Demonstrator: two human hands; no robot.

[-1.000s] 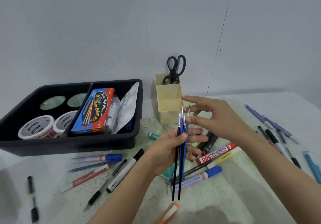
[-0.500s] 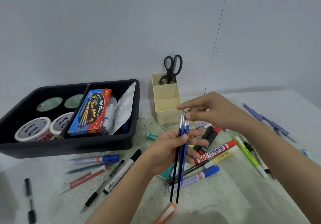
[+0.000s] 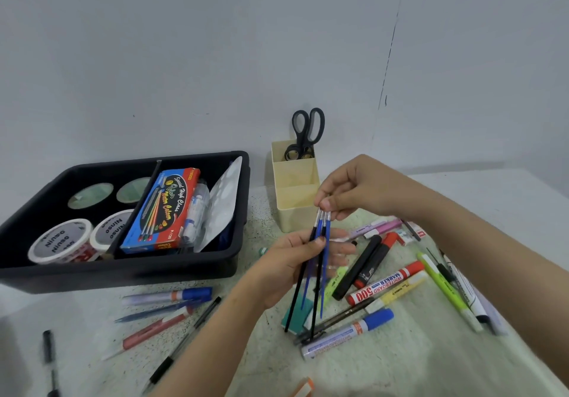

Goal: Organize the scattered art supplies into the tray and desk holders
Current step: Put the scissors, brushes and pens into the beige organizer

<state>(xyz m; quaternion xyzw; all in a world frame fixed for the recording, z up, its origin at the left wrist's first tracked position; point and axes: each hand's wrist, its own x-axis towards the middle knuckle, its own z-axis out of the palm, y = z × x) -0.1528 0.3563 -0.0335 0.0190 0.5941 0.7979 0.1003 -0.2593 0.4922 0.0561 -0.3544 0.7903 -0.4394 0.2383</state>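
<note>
Above scattered markers [image 3: 385, 282], left hand [image 3: 286, 265] and right hand [image 3: 357, 187] gripping paintbrushes [image 3: 322, 228], cream holder [image 3: 297, 212] just behind

Thin blue and black paintbrushes [image 3: 328, 233] bunched upright, bristles up.

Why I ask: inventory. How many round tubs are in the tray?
4, all in the black tray's left compartment: two white-lidded tubs in front, two green-topped ones behind.
</note>
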